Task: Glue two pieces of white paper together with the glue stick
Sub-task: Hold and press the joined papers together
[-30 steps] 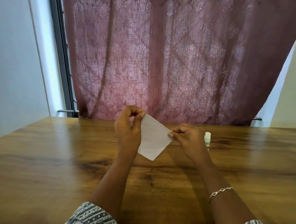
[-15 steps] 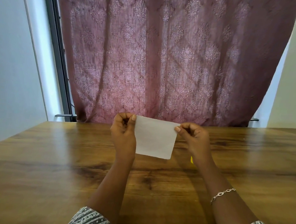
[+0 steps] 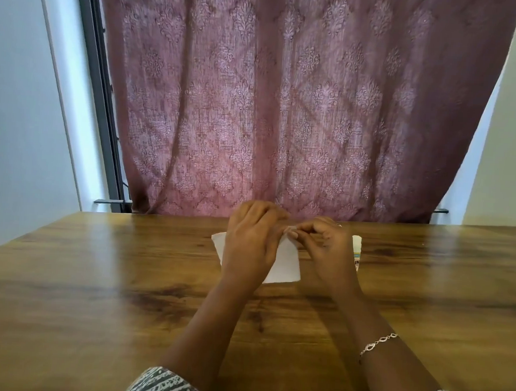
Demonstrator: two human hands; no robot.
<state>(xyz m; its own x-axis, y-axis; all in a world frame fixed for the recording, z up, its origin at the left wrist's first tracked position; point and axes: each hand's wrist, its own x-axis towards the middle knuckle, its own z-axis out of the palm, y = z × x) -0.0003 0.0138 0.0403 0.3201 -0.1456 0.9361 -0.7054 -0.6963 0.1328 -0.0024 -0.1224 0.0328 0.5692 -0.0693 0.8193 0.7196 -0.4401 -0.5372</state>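
Head view. I see the white paper [image 3: 282, 266] lying on the wooden desk [image 3: 94, 276], and I take it as the landmark for everything else. My left hand [image 3: 252, 243] lies palm down across the paper's left and middle part, fingers extended and flat upon the sheet; a white corner shows to the left of that hand and a larger white area below and to its right. My right hand [image 3: 323, 247] sits at the paper's upper right edge with the fingers curled inward, thumb and forefinger brought together on that edge; whether they grip one layer or two I cannot tell. The glue stick [image 3: 356, 252] stands just beyond the right hand, to the right of the paper, mostly hidden by the hand. A bracelet [image 3: 377, 343] circles the right wrist, nearer me than the paper. A patterned mauve curtain [image 3: 286, 106] hangs behind the desk, beyond the paper.
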